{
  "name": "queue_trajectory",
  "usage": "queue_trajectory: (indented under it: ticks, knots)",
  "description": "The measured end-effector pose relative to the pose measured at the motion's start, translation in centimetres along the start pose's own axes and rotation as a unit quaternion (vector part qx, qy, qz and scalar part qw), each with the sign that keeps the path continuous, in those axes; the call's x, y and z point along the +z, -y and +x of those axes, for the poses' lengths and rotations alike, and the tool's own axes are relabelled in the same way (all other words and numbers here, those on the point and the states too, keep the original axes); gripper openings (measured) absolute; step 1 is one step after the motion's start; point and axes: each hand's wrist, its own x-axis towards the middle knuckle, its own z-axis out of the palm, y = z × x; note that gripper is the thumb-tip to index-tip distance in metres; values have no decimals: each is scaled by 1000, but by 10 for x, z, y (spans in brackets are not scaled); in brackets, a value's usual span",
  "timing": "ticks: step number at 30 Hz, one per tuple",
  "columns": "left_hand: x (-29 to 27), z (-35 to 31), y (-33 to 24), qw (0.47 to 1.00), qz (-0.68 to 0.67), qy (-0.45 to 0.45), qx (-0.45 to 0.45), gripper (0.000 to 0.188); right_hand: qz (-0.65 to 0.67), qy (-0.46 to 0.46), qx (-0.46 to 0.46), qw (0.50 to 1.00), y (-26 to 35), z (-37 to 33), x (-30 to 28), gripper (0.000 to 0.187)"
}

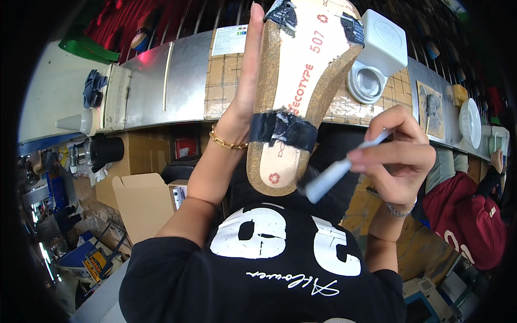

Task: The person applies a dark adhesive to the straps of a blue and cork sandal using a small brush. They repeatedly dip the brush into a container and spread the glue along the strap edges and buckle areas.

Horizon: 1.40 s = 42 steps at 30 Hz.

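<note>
My left hand (249,75) grips a cork sandal sole (293,81) along its left edge, keeping it raised upright before my chest. Its pale underside faces the camera, with red print on it and dark strap ends folded over and stuck across the waist and the forefoot. My left fingers are partly hidden behind it. A pale grey-blue brush (329,178) is pinched in my right hand (401,156), its dark bristle end slightly blurred beside the lower right edge of the sole. Whether the bristles touch the cork, I cannot tell.
Beyond the sole, a white plastic dispenser with a round cup (368,83) stands on cardboard over the metal bench (151,81). A white bowl (470,124) sits farther right. Near a person in a maroon top (468,220), the bench continues. An open carton (142,207) is at left.
</note>
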Motion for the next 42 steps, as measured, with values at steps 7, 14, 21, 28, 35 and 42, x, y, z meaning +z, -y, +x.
queue_trajectory:
  ticks: [7,14,21,28,35,42]
  knots:
    - [2,-6,-5,999,47,-13,-7,91,-68,-5,-12,998,20,2,1,21]
    - [7,-9,8,991,-101,18,-87,92,-227,-212,-172,935,-46,87,-6,16]
    - [-40,-1,-2,979,-80,-88,-168,71,-182,-134,-74,971,-49,26,7,31]
    - [-173,99,-15,925,-344,-130,-94,71,-49,-265,34,962,-55,-19,-52,14]
    - [-332,211,13,896,-349,-275,-27,86,40,-210,87,973,-67,-26,-40,18]
    - [-153,219,24,899,-227,-373,44,109,58,-216,140,965,-78,-40,-52,19]
